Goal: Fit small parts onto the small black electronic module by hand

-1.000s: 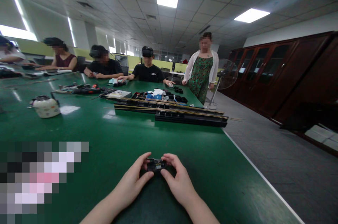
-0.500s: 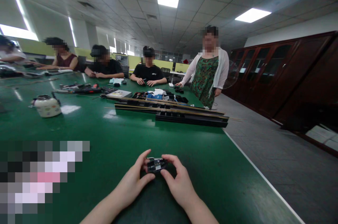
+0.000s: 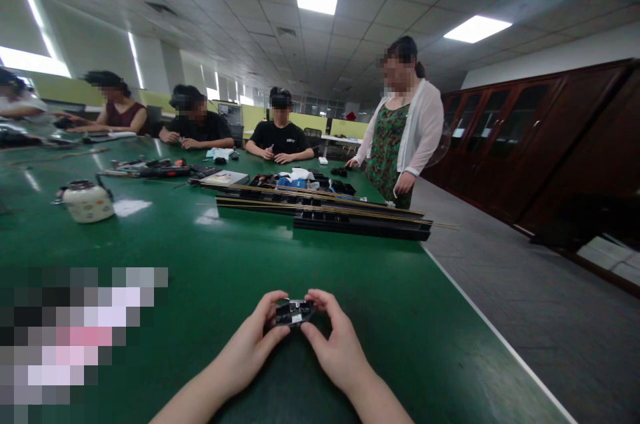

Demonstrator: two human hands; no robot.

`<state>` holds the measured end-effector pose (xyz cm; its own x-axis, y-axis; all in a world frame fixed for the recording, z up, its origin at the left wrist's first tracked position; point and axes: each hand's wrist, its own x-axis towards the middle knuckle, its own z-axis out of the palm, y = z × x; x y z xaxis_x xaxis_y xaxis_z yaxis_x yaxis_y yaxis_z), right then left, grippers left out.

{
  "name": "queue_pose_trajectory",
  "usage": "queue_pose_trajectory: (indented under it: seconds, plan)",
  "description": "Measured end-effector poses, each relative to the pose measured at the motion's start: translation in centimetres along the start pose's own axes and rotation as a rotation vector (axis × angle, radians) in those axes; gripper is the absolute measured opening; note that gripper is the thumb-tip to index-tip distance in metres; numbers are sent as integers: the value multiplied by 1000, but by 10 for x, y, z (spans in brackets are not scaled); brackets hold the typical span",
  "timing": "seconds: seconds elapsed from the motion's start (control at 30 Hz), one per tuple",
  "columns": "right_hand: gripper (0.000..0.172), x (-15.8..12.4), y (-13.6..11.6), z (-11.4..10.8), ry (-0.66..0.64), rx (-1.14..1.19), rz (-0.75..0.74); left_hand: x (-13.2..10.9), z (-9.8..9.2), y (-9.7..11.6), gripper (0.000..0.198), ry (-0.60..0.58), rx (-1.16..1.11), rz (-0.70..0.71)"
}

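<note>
Between my two hands is a small black device [image 3: 295, 313] with a pale patch and a shiny metal part along its top. My left hand [image 3: 257, 337] grips its left end, thumb at the near side and fingers curled round the far side. At the right end my right hand [image 3: 336, 337] pinches it the same way, thumb below and fingertips above. Its exact kind is too small to make out. Both hands are low over the near part of the green table [image 3: 200, 291].
Long black channel pieces [image 3: 360, 227] with thin brass-coloured rods lie across the table ahead. Beyond them are a white box [image 3: 225, 178] and a cluttered tray. A cream pot [image 3: 89, 203] stands at left. Several people sit opposite; one person [image 3: 405, 124] stands at the far right edge.
My left fingers have closed in over the device's far edge, and the device has shifted slightly left. The standing person has turned and straightened.
</note>
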<state>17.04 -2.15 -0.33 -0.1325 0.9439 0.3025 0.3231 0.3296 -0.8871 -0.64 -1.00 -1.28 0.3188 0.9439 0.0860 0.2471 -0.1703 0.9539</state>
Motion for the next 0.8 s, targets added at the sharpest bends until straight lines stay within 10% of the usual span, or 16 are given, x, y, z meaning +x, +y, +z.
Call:
queue_pose_trajectory:
  seconds: [0.23,0.8]
  plan:
    - [35,0,-2,-2,-9,-35,-23,2,2,5,56,6,-85,-25]
    - [20,2,-4,-6,-14,-18,-126,-1,1,6,28,37,19,5]
